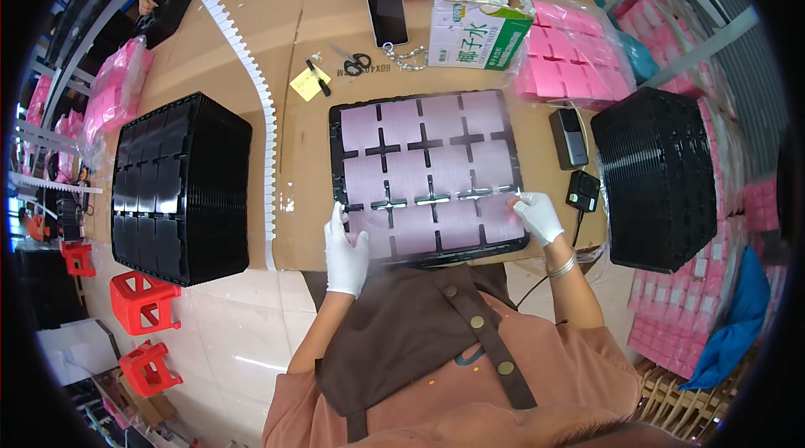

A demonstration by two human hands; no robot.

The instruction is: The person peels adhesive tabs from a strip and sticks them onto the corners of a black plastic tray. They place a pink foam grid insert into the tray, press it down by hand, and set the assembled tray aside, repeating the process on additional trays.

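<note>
A black plastic tray (pixel 429 251) lies on the cardboard-covered table in front of me. Its compartments, in rows, hold pale pinkish-purple sheet-like pieces (pixel 411 169). My left hand (pixel 345 257), in a white glove, is at the tray's near left corner. Its fingers stretch along the edge, with the thumb held apart. At the near right edge, the bent fingers of my gloved right hand (pixel 539 217) pinch the tray's rim; the fingertips are partly hidden.
Tall stacks of black trays stand left (pixel 180 188) and right (pixel 658 179). Beyond my tray lie scissors (pixel 356 62), a yellow note (pixel 309 83), a phone (pixel 386 13) and an open carton (pixel 478 33). A white toothed strip (pixel 267 125) runs along the table. A co-worker's hand (pixel 148 3) shows far left.
</note>
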